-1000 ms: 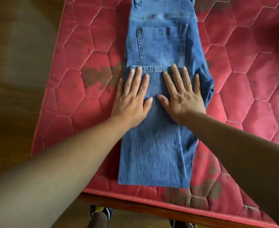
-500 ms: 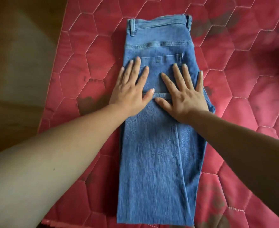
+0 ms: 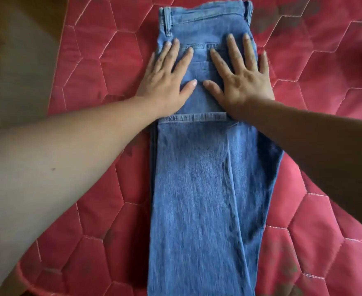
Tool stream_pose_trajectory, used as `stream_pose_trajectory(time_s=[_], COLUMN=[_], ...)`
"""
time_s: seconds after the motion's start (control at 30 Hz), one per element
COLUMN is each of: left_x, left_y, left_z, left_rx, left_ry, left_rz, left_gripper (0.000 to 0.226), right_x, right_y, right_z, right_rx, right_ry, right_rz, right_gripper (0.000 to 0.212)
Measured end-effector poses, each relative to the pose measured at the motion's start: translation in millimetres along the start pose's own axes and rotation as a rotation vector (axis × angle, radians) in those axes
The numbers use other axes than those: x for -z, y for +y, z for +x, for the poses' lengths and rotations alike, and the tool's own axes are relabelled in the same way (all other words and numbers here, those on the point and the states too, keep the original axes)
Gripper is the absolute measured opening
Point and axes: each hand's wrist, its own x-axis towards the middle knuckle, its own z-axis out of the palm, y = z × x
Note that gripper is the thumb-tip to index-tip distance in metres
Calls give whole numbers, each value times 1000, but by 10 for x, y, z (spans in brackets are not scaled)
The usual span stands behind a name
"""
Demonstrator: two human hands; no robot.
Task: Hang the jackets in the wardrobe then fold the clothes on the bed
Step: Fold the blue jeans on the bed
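Observation:
A pair of blue jeans (image 3: 199, 189) lies folded lengthwise, leg over leg, on the red quilted mattress (image 3: 103, 67), waistband at the far end and back pocket facing up. My left hand (image 3: 167, 82) presses flat on the left side of the seat, fingers straight and spread. My right hand (image 3: 242, 77) presses flat on the right side over the pocket, its little finger past the denim's edge. The leg ends run out of view at the bottom.
The mattress's left edge borders a brown wooden floor (image 3: 15, 60). Dark stains mark the red cover at the top right and bottom right. No other clothes are in view.
Both hands have slid up the jeans from below the pocket toward the waistband, staying flat. The view has moved closer over the bed.

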Motion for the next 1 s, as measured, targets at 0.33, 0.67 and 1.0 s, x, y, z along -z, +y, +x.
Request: stream_pose_trajectory(time_s=[0.33,0.67,1.0], left_x=[301,458,783], left_y=[104,210,71], left_z=[-464,-1006,-693], left_rx=[88,228,349], left_ry=[16,-119,-202], left_rz=[-242,-507,-935], left_gripper=[52,24,32], right_x=[260,406,707], right_y=[-65,-226,-90], right_z=[-599,-738,-607], right_rx=[78,-208,-353], right_ry=[117,-251,-174], right_rz=[412,683,1188], right_gripper=[52,23,28])
